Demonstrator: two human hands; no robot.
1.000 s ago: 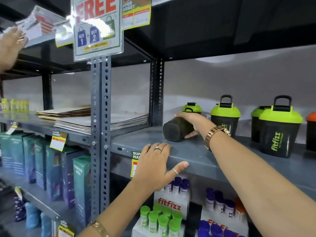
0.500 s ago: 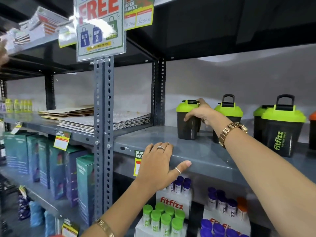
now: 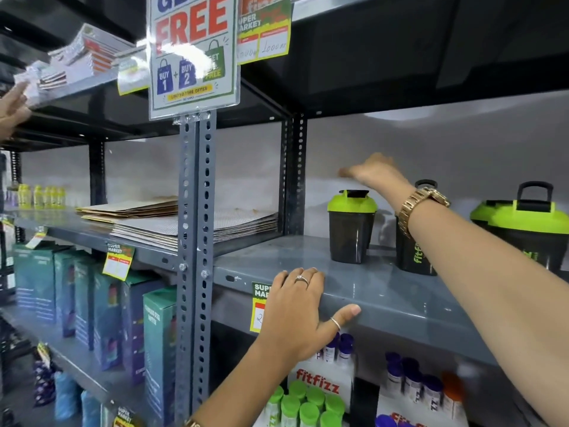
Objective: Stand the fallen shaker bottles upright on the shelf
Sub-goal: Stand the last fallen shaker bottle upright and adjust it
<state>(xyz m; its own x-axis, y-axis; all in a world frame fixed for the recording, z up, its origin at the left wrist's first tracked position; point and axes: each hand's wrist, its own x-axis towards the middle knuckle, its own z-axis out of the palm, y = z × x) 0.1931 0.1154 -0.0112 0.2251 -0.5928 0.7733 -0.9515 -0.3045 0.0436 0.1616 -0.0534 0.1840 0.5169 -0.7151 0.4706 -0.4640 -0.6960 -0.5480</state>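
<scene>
The right hand [image 3: 374,174] is held in the air above and just behind the leftmost shaker bottle [image 3: 351,226], blurred, with fingers loosely spread and nothing gripped; a gold-coloured watch [image 3: 423,204] is worn on its wrist. The left hand [image 3: 303,312] is laid flat on the front edge of the grey shelf [image 3: 400,297], fingers on top and thumb stretched along the lip, closed on nothing; two rings are seen on it, and a bracelet on the wrist.

That bottle is seen upright on the shelf, dark-bodied with a lime-green lid. Just to its right a second bottle [image 3: 414,251] is stood, partly covered by the right forearm, with "fit" readable in green on its side. Further right two more green-lidded bottles [image 3: 532,223] are seen, one behind the other, the nearer with a black carry handle. Four bottles can be counted, all upright.

Overhead a sign [image 3: 192,53] is hung, reading "FREE", "BUY 1 + BUY 2" and "LIMITED TIME OFFER". Beside it a price tag [image 3: 264,35] is marked "SUPER MARKET", as is another tag [image 3: 260,306] under the left hand. On the lower shelf, white boxes [image 3: 320,386] printed "fitfizz" are filled with green-capped and purple-capped tubes. At the far left edge another person's hand [image 3: 12,106] is seen by the upper shelf.
</scene>
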